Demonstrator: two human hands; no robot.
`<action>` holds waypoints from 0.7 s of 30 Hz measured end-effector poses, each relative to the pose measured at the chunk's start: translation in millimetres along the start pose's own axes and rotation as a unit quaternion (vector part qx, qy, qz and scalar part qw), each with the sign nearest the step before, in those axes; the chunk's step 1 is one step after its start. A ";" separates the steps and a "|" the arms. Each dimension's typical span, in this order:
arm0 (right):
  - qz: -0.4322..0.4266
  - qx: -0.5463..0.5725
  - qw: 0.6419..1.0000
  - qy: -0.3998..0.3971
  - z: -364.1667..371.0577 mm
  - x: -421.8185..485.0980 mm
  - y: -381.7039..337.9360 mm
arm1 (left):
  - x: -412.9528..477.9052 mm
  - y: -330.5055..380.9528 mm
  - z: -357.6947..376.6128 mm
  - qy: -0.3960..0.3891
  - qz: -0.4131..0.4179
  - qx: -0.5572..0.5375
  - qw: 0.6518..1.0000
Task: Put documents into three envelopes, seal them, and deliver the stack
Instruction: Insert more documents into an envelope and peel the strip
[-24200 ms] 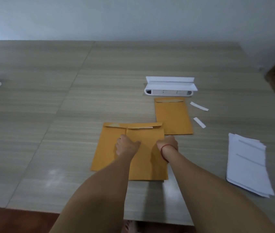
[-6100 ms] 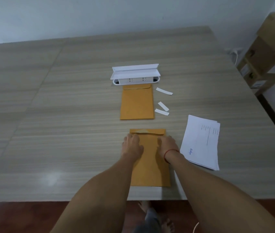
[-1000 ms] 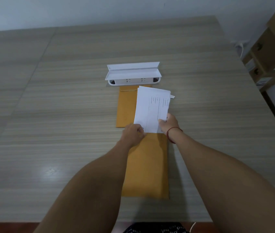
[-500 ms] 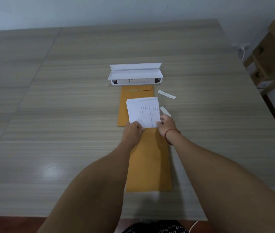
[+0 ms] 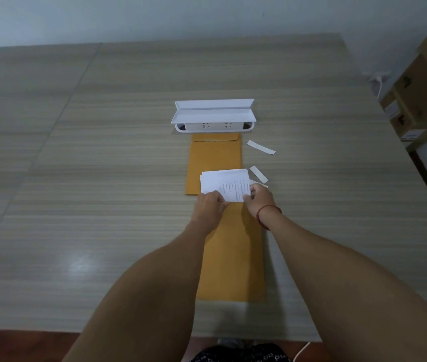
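Observation:
A brown envelope (image 5: pixel 233 257) lies lengthwise on the table in front of me, its mouth at the far end. A stack of white printed documents (image 5: pixel 222 182) sticks partway out of that mouth. My left hand (image 5: pixel 208 207) pinches the envelope's mouth and the papers at the left. My right hand (image 5: pixel 258 198), a red string on its wrist, grips the papers at the right. Beyond them lies a closed brown envelope (image 5: pixel 216 158), its flap folded down; the papers overlap its near end.
A white socket box with its lid open (image 5: pixel 213 118) sits behind the far envelope. White peel-off strips (image 5: pixel 260 147) lie to the right of the envelopes. Cardboard boxes (image 5: pixel 426 92) stand off the table's right edge. The table's near edge (image 5: pixel 233 335) is close to my body.
Over the last second the documents have slid toward me, deeper into the near envelope; less paper shows. Both hands stay at the envelope's mouth.

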State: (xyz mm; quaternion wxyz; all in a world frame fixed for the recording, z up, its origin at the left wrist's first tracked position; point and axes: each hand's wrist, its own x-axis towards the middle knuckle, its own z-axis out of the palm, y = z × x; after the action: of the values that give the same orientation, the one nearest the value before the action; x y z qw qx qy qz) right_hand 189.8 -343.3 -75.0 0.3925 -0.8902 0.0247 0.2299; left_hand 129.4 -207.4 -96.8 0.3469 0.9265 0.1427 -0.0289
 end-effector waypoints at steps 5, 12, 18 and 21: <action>-0.002 0.088 0.996 0.035 -5.8 -2.5 -14.4 | -2.9 -1.7 -3.1 0.011 0.011 -0.004 1.000; 0.013 -0.033 0.999 -0.007 -4.2 -5.0 0.9 | -8.6 -5.9 0.3 0.007 0.001 -0.016 1.000; -0.025 0.073 0.997 0.027 -10.9 -9.3 -5.9 | -8.9 -1.2 0.6 0.007 0.015 -0.013 1.000; -0.013 0.034 0.999 0.013 -10.7 -8.8 -2.2 | -9.0 0.9 0.3 -0.001 0.018 -0.009 1.000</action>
State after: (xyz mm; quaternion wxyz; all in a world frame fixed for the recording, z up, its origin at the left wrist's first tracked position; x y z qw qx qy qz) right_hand 186.6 -350.6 -63.4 0.4254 -0.8794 0.0259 0.2122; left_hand 121.1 -210.5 -95.0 0.3560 0.9257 0.1259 -0.0217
